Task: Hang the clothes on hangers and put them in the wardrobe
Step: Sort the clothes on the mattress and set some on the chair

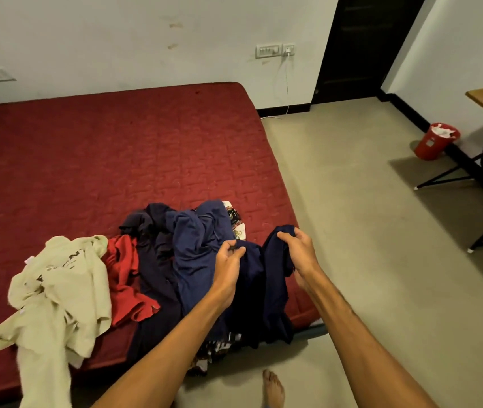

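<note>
Two hands on one item. Left hand [230,256] pinches a bunch of the navy garment [264,293] between thumb and curled fingers. Right hand [296,245] clenches another bunch of the same cloth, just beside it. Garment hangs from both grips, its lower part draped over the near corner of the mattress [116,148], hem close to the floor [366,231].

Risk 1: grips appear to be on random folds, so it may open twisted or inside out.

Risk 2: the cloth lies against the blue garment [196,254] in the pile, and a lift could drag that off the edge. Red garment [122,278] and cream garment [58,290] lie further left, apart from the hands.

Risk 3: no hanger or wardrobe in view, so probably a carry, with the trailing hem liable to catch underfoot.
</note>
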